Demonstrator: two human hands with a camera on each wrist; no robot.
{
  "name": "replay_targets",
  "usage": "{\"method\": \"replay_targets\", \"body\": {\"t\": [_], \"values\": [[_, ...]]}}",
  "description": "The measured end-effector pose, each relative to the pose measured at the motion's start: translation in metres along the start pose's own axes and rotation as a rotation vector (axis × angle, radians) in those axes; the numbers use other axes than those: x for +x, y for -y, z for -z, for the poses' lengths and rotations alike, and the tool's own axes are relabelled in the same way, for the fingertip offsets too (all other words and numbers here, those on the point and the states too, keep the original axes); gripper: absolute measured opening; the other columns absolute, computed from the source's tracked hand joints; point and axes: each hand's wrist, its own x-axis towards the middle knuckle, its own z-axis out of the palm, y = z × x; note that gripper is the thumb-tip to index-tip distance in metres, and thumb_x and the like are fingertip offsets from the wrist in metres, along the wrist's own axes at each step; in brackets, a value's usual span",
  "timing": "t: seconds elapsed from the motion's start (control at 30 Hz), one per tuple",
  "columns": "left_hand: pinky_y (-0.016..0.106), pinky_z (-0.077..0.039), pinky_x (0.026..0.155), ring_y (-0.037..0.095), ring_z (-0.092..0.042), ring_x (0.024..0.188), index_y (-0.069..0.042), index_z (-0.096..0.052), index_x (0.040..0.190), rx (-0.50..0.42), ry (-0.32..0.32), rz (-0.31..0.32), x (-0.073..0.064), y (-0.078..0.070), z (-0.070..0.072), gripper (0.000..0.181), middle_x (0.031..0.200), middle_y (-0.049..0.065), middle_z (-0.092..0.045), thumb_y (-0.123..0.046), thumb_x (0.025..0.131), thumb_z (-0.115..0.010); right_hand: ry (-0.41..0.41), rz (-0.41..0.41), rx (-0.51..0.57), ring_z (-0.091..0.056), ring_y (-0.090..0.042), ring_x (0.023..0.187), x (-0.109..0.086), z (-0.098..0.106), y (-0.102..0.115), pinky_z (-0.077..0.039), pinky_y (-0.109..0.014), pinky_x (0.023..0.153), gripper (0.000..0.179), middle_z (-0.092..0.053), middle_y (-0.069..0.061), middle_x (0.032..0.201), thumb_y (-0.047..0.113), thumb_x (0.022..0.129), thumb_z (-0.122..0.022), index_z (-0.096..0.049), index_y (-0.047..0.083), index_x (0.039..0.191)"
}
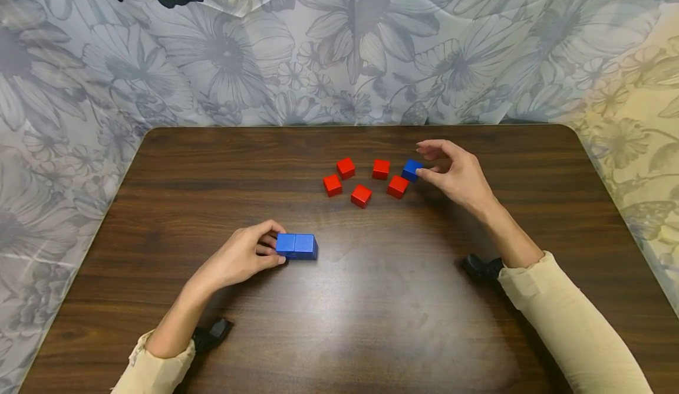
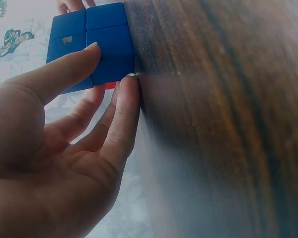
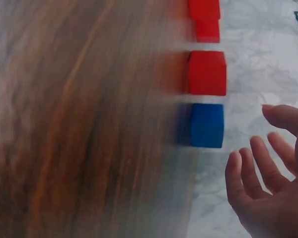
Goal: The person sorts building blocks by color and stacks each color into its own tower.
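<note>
My left hand grips a block of blue cubes on the table, thumb on the near face and fingers behind. In the left wrist view the blue cubes stand two wide and two high, with the thumb across the front. Farther back on the right, my right hand hovers beside a single blue cube, its fingers loosely bent and spread. The right wrist view shows a gap between that blue cube and the hand, which holds nothing.
Several loose red cubes lie left of the single blue cube, one red cube close beside it. The brown wooden table ends at the back against a flower-patterned cloth. Black wrist devices sit at both cuffs.
</note>
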Motion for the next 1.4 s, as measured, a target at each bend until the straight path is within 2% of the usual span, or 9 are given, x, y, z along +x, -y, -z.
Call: {"method": "replay_targets", "body": {"t": [0.2,0.5,0.73,0.9,1.1,1.4], "values": [[0.028,-0.057,0.078,0.020,-0.066,0.094,-0.010,-0.061,0.116,0.002,0.002,0.002,0.001,0.000,0.000,0.036,0.106,0.009,-0.065,-0.007,0.085,-0.079,0.023,-0.016,-0.015,-0.059,-0.020,0.107,0.005,0.001,-0.010,-0.052,-0.019,0.081,0.047,-0.065,-0.010,0.124,0.008,0.086,-0.077,-0.061,0.007,0.131],[0.030,-0.057,0.079,0.020,-0.066,0.095,-0.010,-0.061,0.116,0.005,0.004,0.008,0.000,0.000,0.000,0.036,0.106,0.008,-0.066,-0.008,0.085,-0.079,0.075,-0.061,-0.061,-0.061,-0.022,0.107,0.009,0.000,-0.013,-0.053,-0.036,0.088,0.047,-0.065,-0.009,0.124,0.008,0.087,-0.077,-0.061,0.007,0.131],[0.028,-0.057,0.078,0.020,-0.066,0.095,-0.010,-0.061,0.115,-0.001,0.001,-0.002,0.000,0.002,0.000,0.036,0.106,0.008,-0.066,-0.007,0.085,-0.079,0.150,-0.086,-0.102,-0.060,-0.023,0.105,0.013,-0.002,-0.016,-0.052,-0.034,0.085,0.048,-0.065,-0.010,0.122,0.010,0.087,-0.077,-0.061,0.009,0.132],[0.030,-0.057,0.079,0.020,-0.066,0.095,-0.010,-0.062,0.115,0.004,0.000,-0.002,0.000,0.002,0.000,0.035,0.106,0.008,-0.066,-0.008,0.085,-0.079,0.197,-0.114,-0.147,-0.060,-0.027,0.104,0.014,-0.002,-0.016,-0.049,-0.037,0.079,0.050,-0.065,-0.013,0.117,0.010,0.087,-0.077,-0.060,0.012,0.134],[0.031,-0.057,0.080,0.020,-0.066,0.096,-0.011,-0.062,0.115,0.003,0.001,-0.001,0.001,0.001,0.000,0.035,0.106,0.008,-0.066,-0.008,0.085,-0.079,0.225,-0.153,-0.156,-0.060,-0.029,0.105,0.015,-0.002,-0.014,-0.049,-0.042,0.084,0.049,-0.065,-0.016,0.116,0.012,0.088,-0.076,-0.060,0.012,0.135],[0.029,-0.057,0.079,0.020,-0.066,0.095,-0.010,-0.062,0.115,-0.004,-0.003,0.002,0.001,0.001,0.000,0.036,0.105,0.007,-0.066,-0.008,0.084,-0.080,0.249,-0.200,-0.170,-0.061,-0.029,0.103,0.016,-0.003,-0.014,-0.048,-0.041,0.083,0.045,-0.066,-0.017,0.113,0.015,0.089,-0.075,-0.062,0.012,0.132]]}}
